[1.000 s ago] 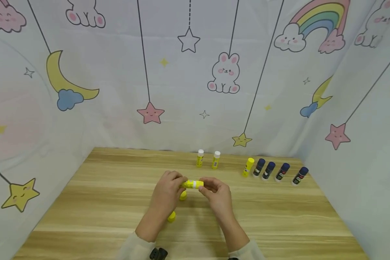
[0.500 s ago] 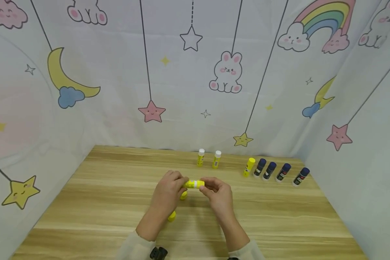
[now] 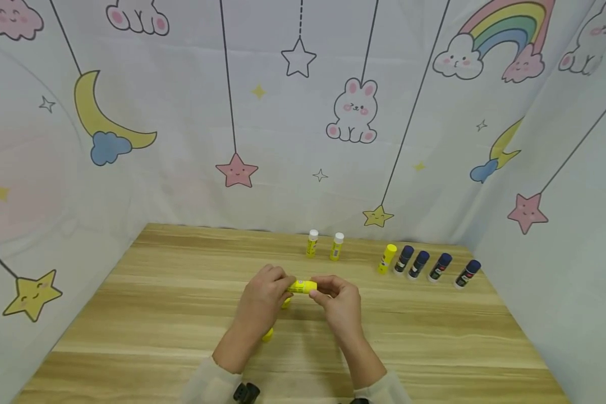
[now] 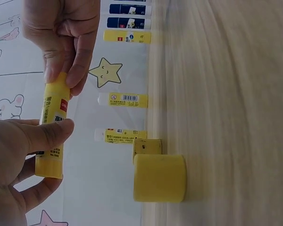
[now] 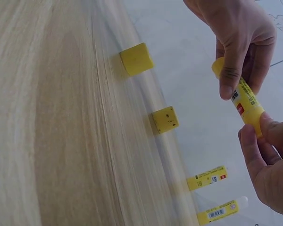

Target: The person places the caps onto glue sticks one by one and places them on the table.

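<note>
A yellow glue stick is held sideways above the table between both hands. My left hand grips its body, thumb across the label, as the left wrist view shows. With thumb and fingertips, my right hand pinches the yellow cap at the other end. Cap and body look joined, no white band showing between them. Below the left hand, two loose yellow caps stand on the table: a nearer cap and a farther cap. In the head view, the left hand and wrist partly cover both.
Two yellow glue sticks with white caps, one left and one right, stand at the back of the wooden table. To their right are a yellow-capped glue stick and several navy-capped sticks. A patterned curtain hangs behind.
The white band seen earlier between the glue stick's body and cap has disappeared as the cap and body came together. Both hands stay nearly in place; the head view shifts slightly.
</note>
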`<state>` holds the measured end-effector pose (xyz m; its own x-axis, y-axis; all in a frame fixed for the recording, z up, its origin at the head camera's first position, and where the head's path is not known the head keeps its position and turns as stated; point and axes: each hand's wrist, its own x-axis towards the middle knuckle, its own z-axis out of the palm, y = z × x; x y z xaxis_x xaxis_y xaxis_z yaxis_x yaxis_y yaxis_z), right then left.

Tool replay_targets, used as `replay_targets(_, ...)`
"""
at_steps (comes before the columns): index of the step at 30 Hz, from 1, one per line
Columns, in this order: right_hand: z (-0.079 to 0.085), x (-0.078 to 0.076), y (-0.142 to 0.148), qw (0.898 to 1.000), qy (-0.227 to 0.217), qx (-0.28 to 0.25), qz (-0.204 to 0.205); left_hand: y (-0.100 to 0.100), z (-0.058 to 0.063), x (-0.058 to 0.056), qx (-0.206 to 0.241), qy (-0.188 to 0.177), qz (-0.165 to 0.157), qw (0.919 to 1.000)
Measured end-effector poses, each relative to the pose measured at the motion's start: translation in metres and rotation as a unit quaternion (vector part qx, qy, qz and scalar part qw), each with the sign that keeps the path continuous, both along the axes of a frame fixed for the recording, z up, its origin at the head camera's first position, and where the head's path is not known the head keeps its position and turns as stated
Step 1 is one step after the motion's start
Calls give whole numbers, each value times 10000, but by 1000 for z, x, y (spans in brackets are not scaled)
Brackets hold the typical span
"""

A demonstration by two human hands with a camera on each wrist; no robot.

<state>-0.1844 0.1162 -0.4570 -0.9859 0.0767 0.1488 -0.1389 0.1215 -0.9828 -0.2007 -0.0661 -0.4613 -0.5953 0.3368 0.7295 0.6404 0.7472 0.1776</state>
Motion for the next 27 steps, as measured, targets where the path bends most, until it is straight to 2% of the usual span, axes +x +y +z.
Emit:
replay_targets(11, -2, -1, 0, 9998, 91, 131, -128, 2, 3, 4, -227, 215, -9, 9995)
replay_targets(27, -2, -2, 0, 9994, 89, 227, -241, 5, 1, 1, -203, 142, -38, 9997)
